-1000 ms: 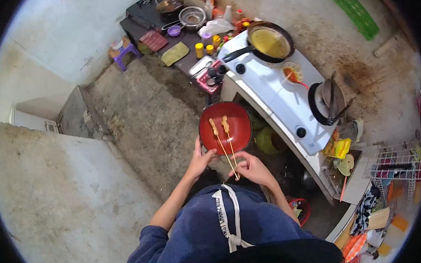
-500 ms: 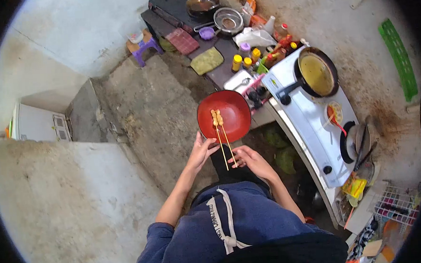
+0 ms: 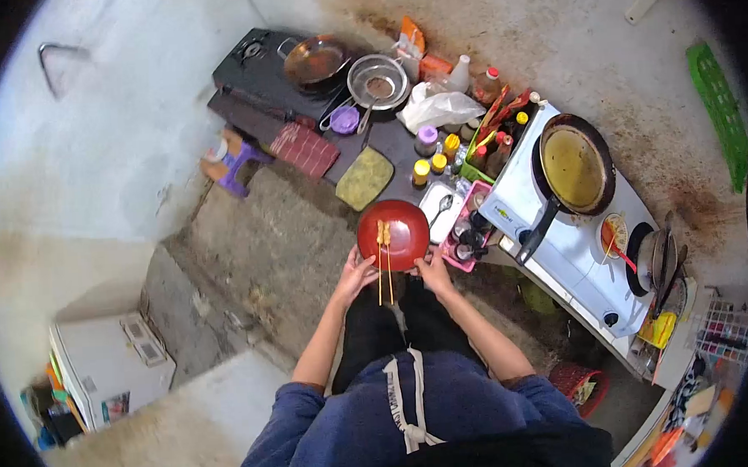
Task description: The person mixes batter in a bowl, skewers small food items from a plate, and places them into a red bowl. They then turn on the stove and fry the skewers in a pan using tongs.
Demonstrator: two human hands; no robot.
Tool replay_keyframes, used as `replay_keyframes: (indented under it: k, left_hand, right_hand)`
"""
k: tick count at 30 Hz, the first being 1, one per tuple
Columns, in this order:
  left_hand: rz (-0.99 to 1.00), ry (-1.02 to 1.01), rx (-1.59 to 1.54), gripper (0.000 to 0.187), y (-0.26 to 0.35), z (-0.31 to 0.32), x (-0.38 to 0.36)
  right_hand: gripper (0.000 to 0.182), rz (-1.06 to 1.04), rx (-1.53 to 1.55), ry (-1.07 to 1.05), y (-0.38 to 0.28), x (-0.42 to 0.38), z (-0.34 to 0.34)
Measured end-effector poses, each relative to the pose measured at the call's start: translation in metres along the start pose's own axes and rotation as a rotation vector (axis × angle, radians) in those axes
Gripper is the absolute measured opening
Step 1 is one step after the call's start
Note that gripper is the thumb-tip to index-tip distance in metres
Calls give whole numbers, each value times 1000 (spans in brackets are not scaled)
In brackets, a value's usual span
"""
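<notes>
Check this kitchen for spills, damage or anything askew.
Brown stains blotch the pale wall behind the white gas stove, like old splatter. The black frying pan's handle reaches the stove's front edge, perhaps easily bumped. The glossy red bowl between the left hand and right hand shows no spill.

Kitchen, likely in a home. A white stove (image 3: 508, 205) with a frying pan (image 3: 575, 165) is seen along the wall; a strainer (image 3: 378, 82) and yellow-capped jars (image 3: 422, 173) are set on a dark counter (image 3: 397, 148). Stained plaster wall (image 3: 636, 76), bare floor (image 3: 264, 239); probably concrete, finish hard to judge.
</notes>
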State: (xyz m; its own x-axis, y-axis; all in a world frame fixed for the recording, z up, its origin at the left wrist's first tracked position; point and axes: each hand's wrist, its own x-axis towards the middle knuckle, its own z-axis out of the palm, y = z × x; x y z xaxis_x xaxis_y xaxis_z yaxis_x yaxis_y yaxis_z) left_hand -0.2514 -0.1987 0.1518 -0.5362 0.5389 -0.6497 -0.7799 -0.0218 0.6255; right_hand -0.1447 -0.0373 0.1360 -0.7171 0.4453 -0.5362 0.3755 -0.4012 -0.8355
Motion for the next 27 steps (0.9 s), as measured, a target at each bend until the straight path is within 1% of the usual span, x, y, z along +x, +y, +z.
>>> replay_keyframes:
  k: [1,3,4,5,7,8,9,11,12,13,15,17,18,19,20,21,23,27]
  left_hand:
    - [-34,4,38,72,3,-5,14]
    - [-86,44,50,72,2,-17,50]
    - [-105,-12,93,76,3,-26,65]
    - [-133,-22,99,76,-1,-35,73]
    - [-147,54,119,78,10,-36,93]
    - [-182,44,132,76,15,-40,99]
    - [-200,28,148,76,20,-45,104]
    - [-296,-16,215,70,30,-51,118]
    - [-306,-84,238,66,32,-56,122]
    - [-330,-89,249,66,31,-63,129]
    - [-345,-209,227,62,34,-71,140]
    - [-376,-222,277,60,38,-72,149]
    - [-379,-231,320,58,37,-73,155]
    - [-382,-241,360,56,35,-75,159]
    - [-389,-259,364,50,35,-76,162]
    - [-396,-263,367,50,35,-76,163]
    - [-405,-277,434,47,38,-76,165]
    - [-385,-308,450,43,35,-82,169]
  right_hand:
    - [42,6,-22,11,1,9,7]
    - [43,28,-82,120,10,30,21]
    - [41,26,-42,97,18,42,24]
    - [41,44,-37,121,29,48,31]
    - [39,158,170,227,29,71,46]
    - [40,216,195,255,30,81,51]
    - [40,219,210,280,37,93,55]
    - [41,236,230,321,59,122,57]
    - [38,226,202,355,67,131,59]
    - [34,219,171,384,73,142,59]
    - [28,219,257,496,83,158,63]
    - [24,246,300,498,87,169,65]
    - [24,249,396,549,89,174,68]
    - [24,261,403,559,91,176,71]
    - [25,268,420,595,92,178,73]
    - [25,271,436,631,94,182,73]
    - [23,290,439,611,96,189,72]
    - [27,331,434,689,98,196,75]
